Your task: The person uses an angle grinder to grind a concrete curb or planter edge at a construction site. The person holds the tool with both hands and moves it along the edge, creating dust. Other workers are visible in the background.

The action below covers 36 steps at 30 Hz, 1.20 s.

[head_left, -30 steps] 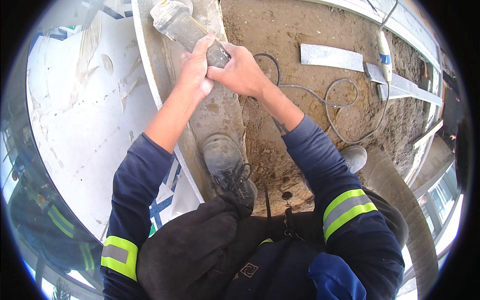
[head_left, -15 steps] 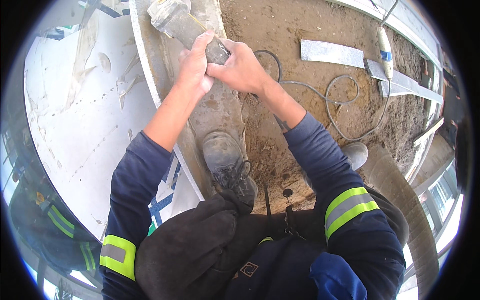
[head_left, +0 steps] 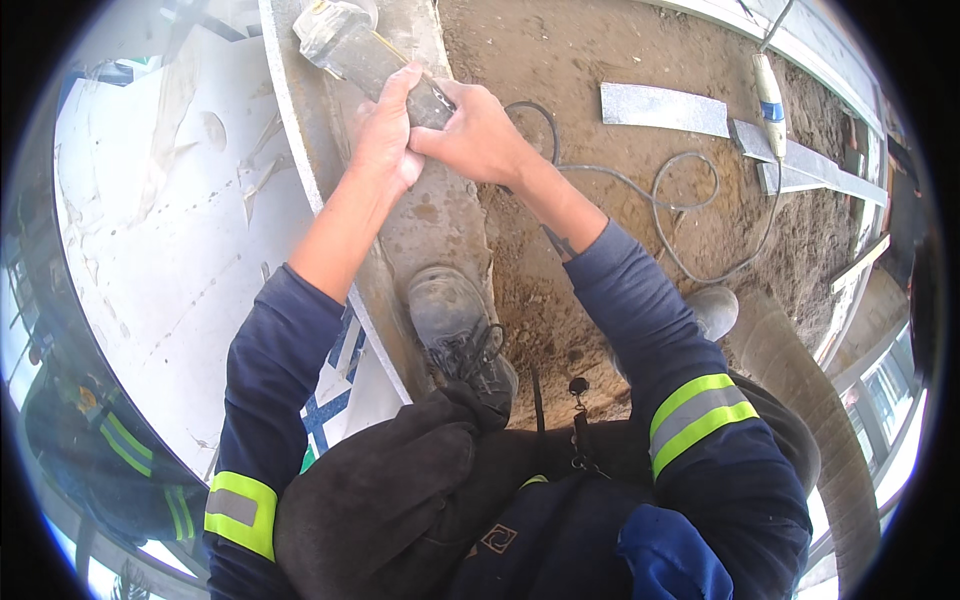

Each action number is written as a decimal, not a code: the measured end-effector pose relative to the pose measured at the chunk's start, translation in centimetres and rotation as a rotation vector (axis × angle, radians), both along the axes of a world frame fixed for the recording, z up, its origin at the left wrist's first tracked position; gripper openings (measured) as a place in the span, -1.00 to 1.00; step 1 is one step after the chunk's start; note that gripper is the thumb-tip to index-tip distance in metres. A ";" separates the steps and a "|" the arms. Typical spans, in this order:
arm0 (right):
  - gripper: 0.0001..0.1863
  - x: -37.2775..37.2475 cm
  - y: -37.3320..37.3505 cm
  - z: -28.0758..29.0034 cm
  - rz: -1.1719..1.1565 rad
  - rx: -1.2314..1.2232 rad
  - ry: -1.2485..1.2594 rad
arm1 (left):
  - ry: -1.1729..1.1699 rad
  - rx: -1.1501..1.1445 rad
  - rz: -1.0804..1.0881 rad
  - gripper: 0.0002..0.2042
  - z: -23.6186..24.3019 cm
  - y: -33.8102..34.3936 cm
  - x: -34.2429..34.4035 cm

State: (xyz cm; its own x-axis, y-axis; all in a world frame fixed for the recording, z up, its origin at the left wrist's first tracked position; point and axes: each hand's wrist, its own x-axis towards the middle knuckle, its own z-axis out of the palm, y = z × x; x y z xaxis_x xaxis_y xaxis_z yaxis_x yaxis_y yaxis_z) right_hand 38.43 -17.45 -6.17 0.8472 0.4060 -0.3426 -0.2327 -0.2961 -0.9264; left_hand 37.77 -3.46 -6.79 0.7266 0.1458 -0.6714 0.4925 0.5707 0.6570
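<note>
Both my hands are wrapped round the dusty grey body of an angle grinder (head_left: 372, 62), near the far end of a concrete ledge (head_left: 432, 225). My left hand (head_left: 385, 138) grips its left side, thumb lying along the top. My right hand (head_left: 474, 135) closes on the rear from the right, its thumb crossing to the left palm. The grinder's head points away to the upper left, over the ledge beside a thin upright panel edge (head_left: 290, 130). Pale dust coats my fingers. What the disc touches is cut off by the picture's top.
A grey cord (head_left: 620, 178) loops over the dirt (head_left: 560, 60) to a white and blue connector (head_left: 769, 100). Metal strips (head_left: 664, 109) lie at right. My boot (head_left: 447, 310) stands on the ledge. A white panel (head_left: 170, 260) fills the left side.
Very little differs. My hands and the grinder have shifted slightly left, and the haze of dust at the upper left looks thicker.
</note>
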 end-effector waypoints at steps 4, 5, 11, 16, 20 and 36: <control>-0.07 -2.2 -1.1 -1.0 -0.050 0.076 -0.020 | -0.008 -0.006 0.013 -0.75 0.6 -1.8 -1.8; -0.08 -2.6 -1.4 -1.0 -0.054 0.074 -0.027 | -0.011 -0.009 0.017 -0.75 0.8 -2.1 -2.2; -0.10 -2.8 -1.6 -0.6 -0.037 0.081 0.004 | -0.015 0.018 0.034 -0.74 0.5 -2.2 -2.5; -0.22 -1.8 -0.9 -1.0 -0.045 0.060 -0.050 | -0.017 0.018 0.021 -0.72 0.6 -1.5 -1.4; -0.49 -0.9 -0.5 -0.4 -0.038 0.048 -0.025 | -0.013 -0.018 0.036 -0.70 0.8 -0.9 -0.4; -0.04 -2.5 -1.4 -1.9 -0.050 0.072 -0.072 | -0.010 0.004 0.039 -0.72 0.4 -2.1 -2.0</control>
